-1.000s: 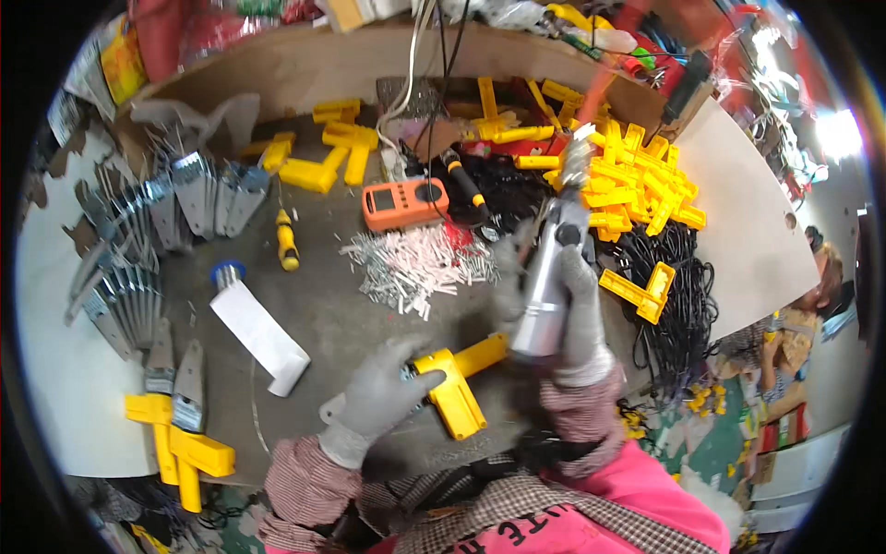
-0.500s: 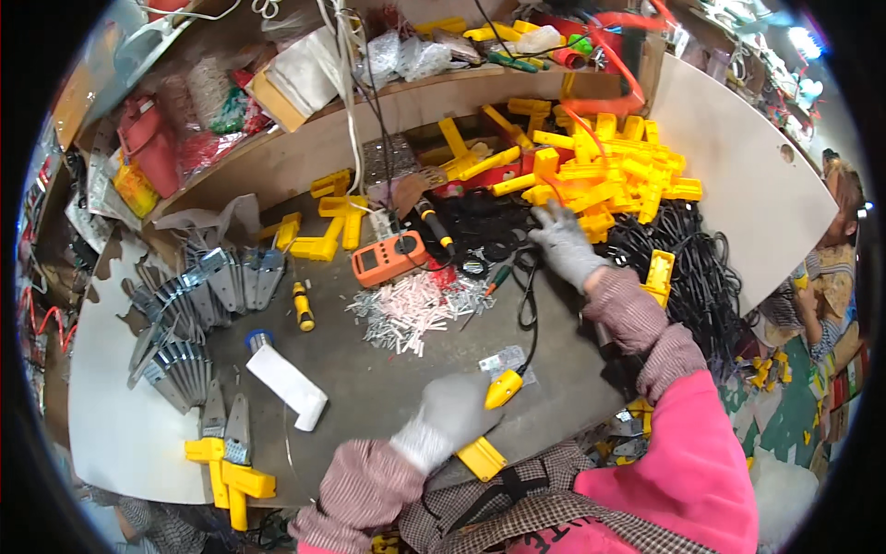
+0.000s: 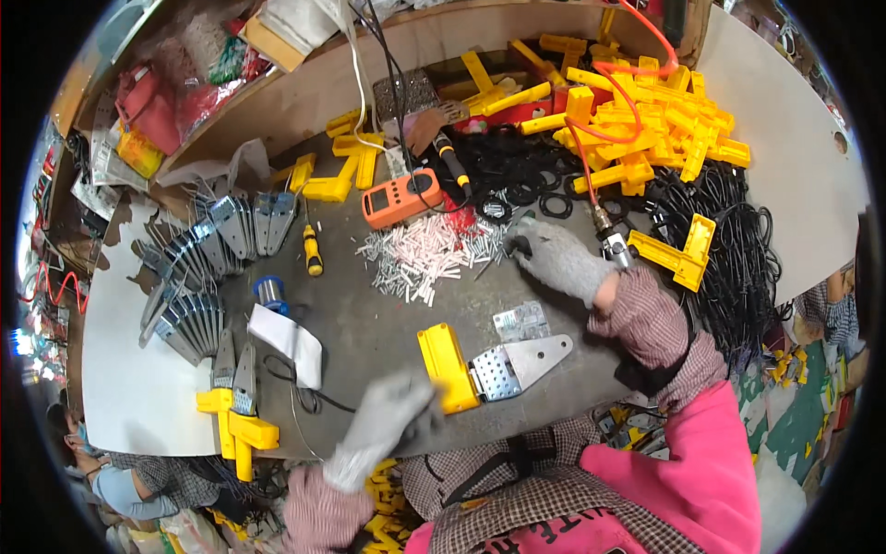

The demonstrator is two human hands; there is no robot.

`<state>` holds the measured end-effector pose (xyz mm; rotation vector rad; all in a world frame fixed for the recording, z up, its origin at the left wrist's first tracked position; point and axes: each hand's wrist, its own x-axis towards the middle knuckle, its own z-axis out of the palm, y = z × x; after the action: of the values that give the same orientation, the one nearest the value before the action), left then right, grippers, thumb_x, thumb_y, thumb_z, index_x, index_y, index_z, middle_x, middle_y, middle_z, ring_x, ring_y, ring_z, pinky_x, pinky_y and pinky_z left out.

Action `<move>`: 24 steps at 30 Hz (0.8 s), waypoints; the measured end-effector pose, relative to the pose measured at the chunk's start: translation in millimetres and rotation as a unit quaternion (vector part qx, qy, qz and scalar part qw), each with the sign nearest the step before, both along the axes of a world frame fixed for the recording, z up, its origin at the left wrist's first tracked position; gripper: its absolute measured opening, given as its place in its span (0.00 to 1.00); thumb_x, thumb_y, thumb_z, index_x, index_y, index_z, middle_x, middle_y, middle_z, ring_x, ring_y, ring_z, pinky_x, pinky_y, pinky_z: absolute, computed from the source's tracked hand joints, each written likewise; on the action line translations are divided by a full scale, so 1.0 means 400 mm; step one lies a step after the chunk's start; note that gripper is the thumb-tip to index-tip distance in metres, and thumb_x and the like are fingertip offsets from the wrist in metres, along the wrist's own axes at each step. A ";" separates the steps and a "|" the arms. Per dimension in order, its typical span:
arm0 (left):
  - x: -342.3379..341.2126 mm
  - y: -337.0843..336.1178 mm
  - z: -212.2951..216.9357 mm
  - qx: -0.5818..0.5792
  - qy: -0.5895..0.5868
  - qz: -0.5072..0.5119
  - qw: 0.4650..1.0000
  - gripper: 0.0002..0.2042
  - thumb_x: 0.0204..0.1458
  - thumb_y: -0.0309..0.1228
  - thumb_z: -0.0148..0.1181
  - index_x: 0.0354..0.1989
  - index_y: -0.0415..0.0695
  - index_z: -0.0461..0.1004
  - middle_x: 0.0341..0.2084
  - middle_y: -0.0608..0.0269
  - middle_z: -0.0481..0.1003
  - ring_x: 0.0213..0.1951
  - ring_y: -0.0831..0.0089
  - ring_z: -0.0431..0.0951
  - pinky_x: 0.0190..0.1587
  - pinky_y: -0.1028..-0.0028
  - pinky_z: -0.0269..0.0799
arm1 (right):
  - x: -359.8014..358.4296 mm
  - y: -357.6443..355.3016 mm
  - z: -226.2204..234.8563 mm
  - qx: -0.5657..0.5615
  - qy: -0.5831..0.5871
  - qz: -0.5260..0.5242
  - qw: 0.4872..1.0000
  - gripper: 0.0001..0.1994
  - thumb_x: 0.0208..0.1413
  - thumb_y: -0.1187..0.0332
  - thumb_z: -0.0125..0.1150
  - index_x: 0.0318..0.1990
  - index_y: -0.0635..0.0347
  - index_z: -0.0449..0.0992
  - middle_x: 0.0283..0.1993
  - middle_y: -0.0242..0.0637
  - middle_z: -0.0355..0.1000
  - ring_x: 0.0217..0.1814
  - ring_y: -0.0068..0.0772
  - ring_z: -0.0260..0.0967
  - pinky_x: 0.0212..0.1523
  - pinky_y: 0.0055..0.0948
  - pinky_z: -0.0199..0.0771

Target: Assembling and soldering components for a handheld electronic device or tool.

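Two hands [image 3: 554, 263] flank yellow tool [image 3: 449, 367].

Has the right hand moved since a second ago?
Yes. The right hand let go of the grey tool and reached away from the body toward the white pile.

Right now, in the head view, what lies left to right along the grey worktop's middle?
Fanned stacks of grey metal brackets → yellow-handled screwdriver → heap of small white tubes → grey-gloved right hand → yellow plastic L-shaped part → tangle of black cables.
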<state>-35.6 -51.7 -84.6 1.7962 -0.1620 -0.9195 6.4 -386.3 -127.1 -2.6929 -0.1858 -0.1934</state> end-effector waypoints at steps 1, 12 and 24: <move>0.058 -0.059 -0.007 0.055 -0.246 -0.036 0.967 0.12 0.60 0.36 0.56 0.36 0.38 0.78 0.26 0.53 0.78 0.25 0.66 0.78 0.27 0.73 0.71 | 0.011 0.006 -0.002 0.010 0.018 0.019 1.000 0.12 0.55 0.73 0.56 0.46 0.62 0.75 0.47 0.50 0.71 0.51 0.52 0.72 0.50 0.43 0.74; 0.349 -0.288 -0.113 0.334 -0.602 -0.249 0.681 0.08 0.43 0.33 0.64 0.30 0.43 0.80 0.28 0.51 0.79 0.35 0.53 0.81 0.38 0.56 0.77 | 0.053 0.061 -0.079 -0.071 -0.138 0.159 0.975 0.07 0.55 0.73 0.51 0.39 0.64 0.73 0.37 0.51 0.73 0.44 0.50 0.75 0.44 0.42 0.76; 0.249 -0.213 -0.014 0.064 -0.317 -0.128 0.937 0.13 0.48 0.21 0.58 0.45 0.39 0.76 0.27 0.62 0.78 0.32 0.76 0.78 0.35 0.74 0.73 | -0.139 0.080 0.110 0.244 -0.041 0.100 0.964 0.08 0.52 0.74 0.61 0.40 0.62 0.74 0.35 0.43 0.71 0.39 0.47 0.71 0.41 0.38 0.72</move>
<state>63.8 -137.0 -90.1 2.1799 -0.7761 -0.4978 -49.2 -354.2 -83.2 -2.1617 -0.3794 -0.2520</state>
